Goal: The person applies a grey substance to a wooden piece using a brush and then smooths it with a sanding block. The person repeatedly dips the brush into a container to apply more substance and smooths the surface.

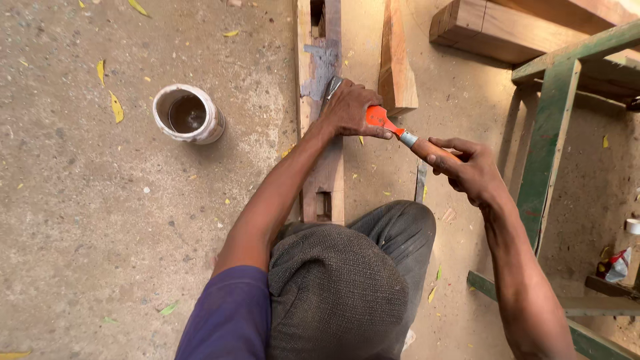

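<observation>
From the head view, my left hand [347, 110] pressed the orange-and-steel scraper blade [379, 117] onto the long reddish wooden beam [328, 175] while my right hand [467, 170] was clenched around its brown handle [427, 148]. A grey filler patch [323, 67] covered only the beam's upper part; the lower mortise [323, 203] looked untouched. A white tin of dark liquid [189, 115] stood well apart on the concrete floor [80, 213], and a green wooden frame [550, 133] crowded my right arm.

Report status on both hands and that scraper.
Left hand pressing the orange-bladed putty scraper onto the long mortised wooden beam. Right hand closed on its wooden handle. Nothing in the way.
</observation>
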